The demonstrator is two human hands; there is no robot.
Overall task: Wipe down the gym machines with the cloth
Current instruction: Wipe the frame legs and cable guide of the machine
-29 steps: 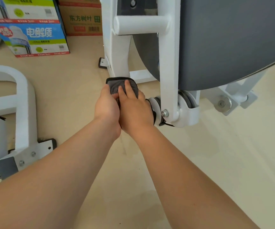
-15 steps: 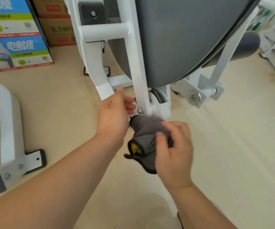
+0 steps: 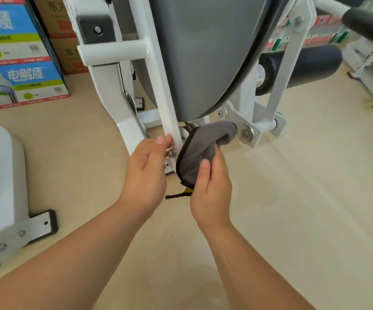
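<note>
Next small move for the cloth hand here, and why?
Probably rub the cloth around the pivot under the grey pad: the right hand holds it against that joint, while the left hand touches the white bar beside the bolt.

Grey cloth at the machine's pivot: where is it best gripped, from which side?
The bunched lower fold, from the right, as the right hand pinches it: the grey cloth drapes up over the pivot, and the white frame bar blocks the left.

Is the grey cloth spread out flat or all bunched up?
Bunched up. The cloth is doubled over in the right hand, its black edge curving round.
</note>
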